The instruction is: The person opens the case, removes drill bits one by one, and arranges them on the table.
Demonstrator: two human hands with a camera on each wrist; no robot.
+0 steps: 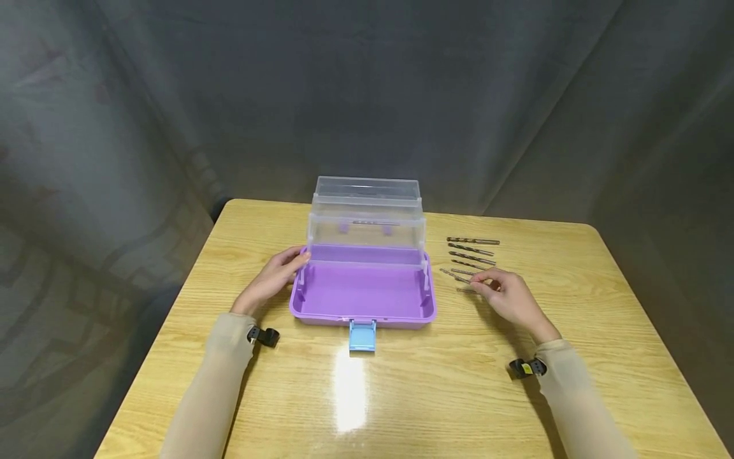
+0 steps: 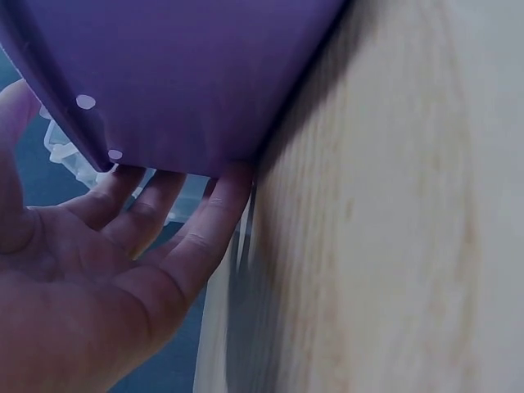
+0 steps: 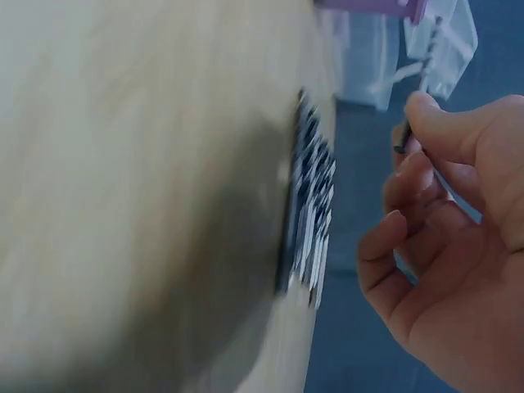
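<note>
Drill bit (image 1: 467,290), nearest of a row of drill bits (image 1: 471,255) lying side by side on the bench (image 1: 401,395), to the right of the toolbox (image 1: 363,293). The right hand (image 1: 510,298) rests over it, fingers curled, thumb and fingertips (image 3: 434,123) pinching a thin dark shank, seen in the right wrist view. The bit is judged light, rigid and smooth, apt to roll or slip; a pinch near mid-length, on the plain shank rather than the fluted tip, seems the surest hold. The toolbox stands open, its clear tiered trays (image 1: 367,220) raised behind the purple base, blue latch (image 1: 362,335) folded forward. The left hand (image 1: 274,279) lies against the box's left wall, fingers straight and relaxed, touching the plastic without closing round it.
</note>
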